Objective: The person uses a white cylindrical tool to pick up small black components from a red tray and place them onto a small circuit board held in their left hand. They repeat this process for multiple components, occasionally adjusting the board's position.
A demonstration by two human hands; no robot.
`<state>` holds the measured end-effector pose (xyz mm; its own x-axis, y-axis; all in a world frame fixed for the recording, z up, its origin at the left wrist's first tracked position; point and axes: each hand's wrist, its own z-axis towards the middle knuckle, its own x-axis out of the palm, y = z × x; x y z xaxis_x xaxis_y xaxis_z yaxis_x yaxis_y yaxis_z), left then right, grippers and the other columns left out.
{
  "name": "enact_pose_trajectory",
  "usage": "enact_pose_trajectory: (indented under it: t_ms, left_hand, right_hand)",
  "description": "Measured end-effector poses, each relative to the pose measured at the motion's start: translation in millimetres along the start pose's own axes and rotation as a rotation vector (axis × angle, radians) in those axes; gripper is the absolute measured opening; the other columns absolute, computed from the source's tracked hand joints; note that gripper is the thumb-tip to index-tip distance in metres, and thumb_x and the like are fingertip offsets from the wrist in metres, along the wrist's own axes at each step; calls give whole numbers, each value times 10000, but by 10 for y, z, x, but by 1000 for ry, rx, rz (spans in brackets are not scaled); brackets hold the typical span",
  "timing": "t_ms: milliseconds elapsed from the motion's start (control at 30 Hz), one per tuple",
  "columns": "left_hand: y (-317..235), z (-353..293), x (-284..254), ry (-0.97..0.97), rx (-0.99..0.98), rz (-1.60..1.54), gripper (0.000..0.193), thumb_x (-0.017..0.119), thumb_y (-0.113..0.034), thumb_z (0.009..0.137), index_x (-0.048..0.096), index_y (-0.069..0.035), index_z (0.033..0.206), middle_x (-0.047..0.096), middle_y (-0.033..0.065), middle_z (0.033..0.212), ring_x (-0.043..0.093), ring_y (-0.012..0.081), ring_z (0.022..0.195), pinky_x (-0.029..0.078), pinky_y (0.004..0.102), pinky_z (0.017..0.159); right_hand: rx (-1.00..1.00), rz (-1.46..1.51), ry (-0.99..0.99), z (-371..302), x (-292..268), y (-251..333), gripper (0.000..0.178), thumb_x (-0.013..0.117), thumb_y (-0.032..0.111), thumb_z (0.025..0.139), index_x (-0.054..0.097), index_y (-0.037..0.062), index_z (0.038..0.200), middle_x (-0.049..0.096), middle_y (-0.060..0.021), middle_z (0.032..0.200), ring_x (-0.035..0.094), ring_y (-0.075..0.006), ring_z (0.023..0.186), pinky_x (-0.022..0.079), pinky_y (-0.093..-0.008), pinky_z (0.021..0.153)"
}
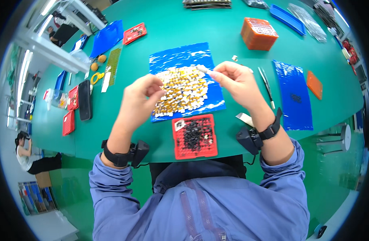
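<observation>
A heap of small white-and-amber flat pieces (184,90) lies spread over a glossy blue sheet (216,96) in front of me. My left hand (143,94) is at the heap's left edge, thumb and fingers curled toward each other; whatever may be between the fingertips is too small to make out. Above the heap's upper right, my right hand (236,78) pinches a short grey-white strip (202,69) between thumb and forefinger. Nearer to me stands a red tray (176,140) holding many tiny black parts (193,134) and a few pale ones.
To the right lie tweezers (266,86), another blue sheet (292,108) and an orange plate (314,85); a stack of orange trays (258,36) stands behind. On the left are a black phone (85,100), yellow scissors (97,78) and red trays (68,122).
</observation>
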<state>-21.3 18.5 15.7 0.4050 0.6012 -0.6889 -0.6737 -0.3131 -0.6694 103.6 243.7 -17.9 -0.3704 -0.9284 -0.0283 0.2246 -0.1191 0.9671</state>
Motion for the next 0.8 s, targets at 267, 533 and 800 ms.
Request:
enact_pose_trajectory:
  t_ms: [267, 533, 800]
  left_hand:
    - [660, -593, -731, 64, -254, 212, 150, 687, -81, 792, 655, -6, 918, 642, 66, 766, 602, 123, 712, 471, 259, 613]
    - [714, -597, -532, 185, -197, 330, 82, 650, -59, 809, 592, -26, 857, 602, 56, 818, 567, 155, 773, 447, 277, 667]
    - [653, -548, -479, 3, -233, 63, 54, 616, -39, 844, 574, -8, 860, 589, 55, 759, 573, 126, 681, 471, 247, 617]
  right_hand:
    - [35, -28, 56, -16, 1, 10, 143, 640, 139, 878, 624, 1, 843, 544, 54, 661, 431, 6, 585, 316, -165, 502]
    - [35, -67, 77, 5, -33, -43, 155, 644, 150, 876, 623, 3, 834, 514, 67, 628, 400, 6, 564, 288, -179, 482]
    - [36, -99, 106, -33, -28, -17, 136, 656, 143, 865, 630, 13, 834, 458, 95, 586, 351, 12, 531, 259, -185, 460]
